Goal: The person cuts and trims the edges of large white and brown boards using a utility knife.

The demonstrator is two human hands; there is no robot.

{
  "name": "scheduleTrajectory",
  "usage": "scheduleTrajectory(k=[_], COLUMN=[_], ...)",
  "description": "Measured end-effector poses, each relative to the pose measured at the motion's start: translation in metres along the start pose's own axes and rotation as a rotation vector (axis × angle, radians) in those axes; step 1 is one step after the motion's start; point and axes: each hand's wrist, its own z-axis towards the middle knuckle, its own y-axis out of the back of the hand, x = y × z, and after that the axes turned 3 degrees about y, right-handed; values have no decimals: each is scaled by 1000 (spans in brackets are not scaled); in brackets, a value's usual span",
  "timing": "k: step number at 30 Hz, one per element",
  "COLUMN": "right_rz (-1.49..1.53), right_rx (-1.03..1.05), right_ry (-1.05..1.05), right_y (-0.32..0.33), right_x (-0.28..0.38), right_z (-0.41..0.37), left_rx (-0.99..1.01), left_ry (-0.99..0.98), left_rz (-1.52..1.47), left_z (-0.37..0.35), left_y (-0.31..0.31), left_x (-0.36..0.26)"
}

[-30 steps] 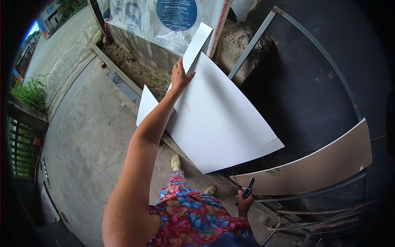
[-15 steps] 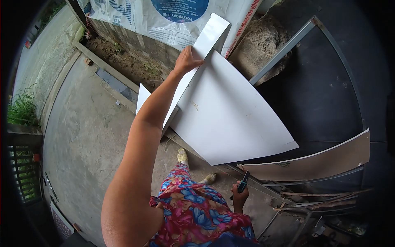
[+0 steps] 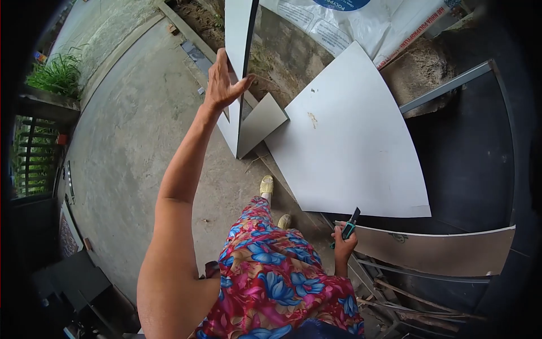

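My left hand (image 3: 223, 85) is closed around a long white strip (image 3: 237, 34), thumb over its right edge. The strip stands on a slant, and a shorter greyish-white leg (image 3: 262, 125) angles off its lower end, close to a large white sheet (image 3: 361, 147). That sheet has one curved edge and a few brown marks. In my right hand (image 3: 345, 244), near the sheet's lower edge, is a utility knife (image 3: 350, 223) with its dark blade pointing up. The palm side of that hand's grip is partly hidden.
A brown-faced curved board (image 3: 440, 253) lies below the sheet on a dark panel with a metal frame (image 3: 446, 87). Behind are a rock (image 3: 423, 70) and a printed plastic sack (image 3: 361, 28). Sticks (image 3: 418, 302) lie at lower right. Concrete floor (image 3: 130, 169) spreads left.
My left hand has lifted the white strip off the large sheet and swung it left and more upright. My right hand with the utility knife has risen slightly. The view has shifted.
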Motion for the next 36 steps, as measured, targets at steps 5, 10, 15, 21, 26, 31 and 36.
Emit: scheduleTrajectory(k=[5, 10, 15, 21, 26, 31, 36], right_rz=[-31, -113, -17, -66, -87, 116, 369], right_rx=[237, 417, 585, 807, 1026, 1336, 1549], right_ry=[118, 280, 185, 283, 325, 187, 50], right_y=[12, 29, 28, 3, -32, -87, -139], right_x=[-15, -23, -35, -27, 0, 22, 87], right_z=[5, 4, -12, -47, -83, -147, -254], left_rx=[-284, -715, -1098, -1221, -1179, -1171, -1284], left_ry=[-87, -27, 288, 519, 583, 522, 574], left_rz=[3, 194, 588, 811, 807, 604, 409], left_z=[-117, -230, -302, -386, -425, -459, -482], left_y=[118, 174, 202, 236, 242, 257, 300], left_x=[-11, -63, -143, -190, -233, -249, -249])
